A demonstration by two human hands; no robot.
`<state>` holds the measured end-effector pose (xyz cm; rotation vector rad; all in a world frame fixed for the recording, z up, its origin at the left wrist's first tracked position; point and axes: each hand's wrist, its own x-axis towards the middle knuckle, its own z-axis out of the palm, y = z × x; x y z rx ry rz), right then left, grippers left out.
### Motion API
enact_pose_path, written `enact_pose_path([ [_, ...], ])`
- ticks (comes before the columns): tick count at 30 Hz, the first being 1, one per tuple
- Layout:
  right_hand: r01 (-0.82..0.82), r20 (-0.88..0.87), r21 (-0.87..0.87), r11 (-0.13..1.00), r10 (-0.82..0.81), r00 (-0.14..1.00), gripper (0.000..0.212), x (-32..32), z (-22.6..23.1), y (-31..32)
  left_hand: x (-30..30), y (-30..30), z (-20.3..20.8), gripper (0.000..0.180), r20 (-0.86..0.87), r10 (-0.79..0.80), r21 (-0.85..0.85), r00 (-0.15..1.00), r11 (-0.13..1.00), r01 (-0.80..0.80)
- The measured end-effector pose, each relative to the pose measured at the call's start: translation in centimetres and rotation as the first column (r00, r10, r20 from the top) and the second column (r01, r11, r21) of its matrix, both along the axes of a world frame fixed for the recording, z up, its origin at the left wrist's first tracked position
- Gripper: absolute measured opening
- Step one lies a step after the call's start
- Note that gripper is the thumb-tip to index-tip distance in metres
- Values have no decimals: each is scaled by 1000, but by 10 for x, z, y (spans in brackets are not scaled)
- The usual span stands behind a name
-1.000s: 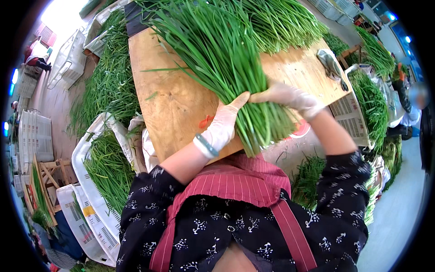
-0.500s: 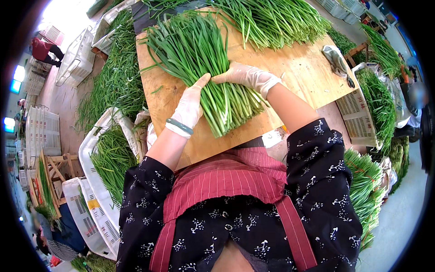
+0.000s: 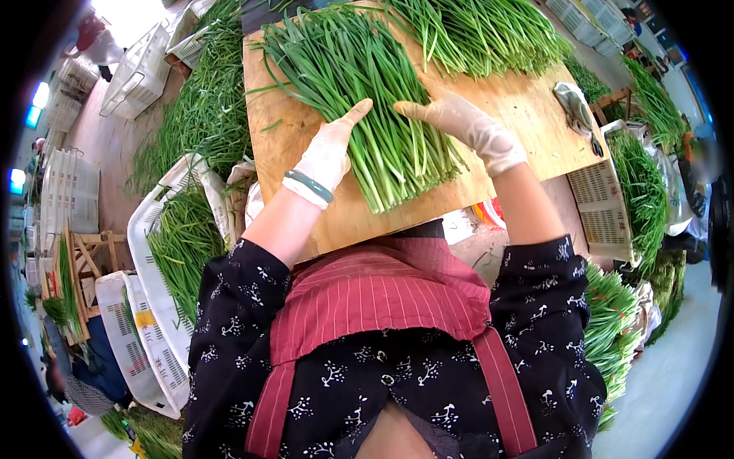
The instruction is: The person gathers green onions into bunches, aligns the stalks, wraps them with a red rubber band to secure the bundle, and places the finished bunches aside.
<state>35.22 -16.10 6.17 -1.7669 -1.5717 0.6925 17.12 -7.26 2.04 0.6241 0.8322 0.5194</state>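
A broad bunch of garlic chives point(image 3: 382, 141) lies on the wooden board, leaves fanned toward the far left and pale stalk ends toward me. My left hand point(image 3: 325, 153), in a whitish glove with a green bangle at the wrist, holds the bunch's left side. Its thumb lies over the stalks and its other fingers are mostly hidden along the edge. At the right side, my right hand point(image 3: 470, 126), also gloved, is open, thumb and forefinger spread apart against the stalks. A larger pile of chives point(image 3: 489, 34) sits farther back on the board.
The wooden board point(image 3: 535, 126) has a grey cloth point(image 3: 573, 107) at its right edge. Loose greens point(image 3: 195, 115) are heaped along the left. White crates point(image 3: 164, 210) stand at left, another crate point(image 3: 604, 203) at right. Bundled chives point(image 3: 612, 321) are stacked at lower right. Other people are in the background.
My right hand has loosened and moved outward to the right, its thumb drawing away from my left thumb. The bunch now lies more spread. My left hand stays at its side.
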Motion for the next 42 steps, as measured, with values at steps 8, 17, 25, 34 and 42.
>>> enact_pose_path([
  [8, 109, 19, 25, 994, -110, 994, 75, 10, -4, -50, -1, -5, 10, 44, -61, -22, 79, 998, 997, 27],
  [17, 367, 104, -181, 912, -354, 930, 19, -19, -30, -136, -3, -6, 16, 43, -96, -38, 57, 995, 997, 43],
  [25, 313, -685, -404, 859, -511, 519, 23, -74, -72, -115, 7, 7, -7, 40, -228, -14, 103, 974, 994, 38],
  [34, 336, -285, -274, 901, -410, 867, 22, -70, -79, -123, 11, -3, -11, 32, -301, 67, 300, 951, 953, 28],
  [42, 373, -720, -296, 879, -462, 518, 13, -68, -76, -126, 16, 29, -72, 30, -303, 198, 371, 932, 925, -77],
])
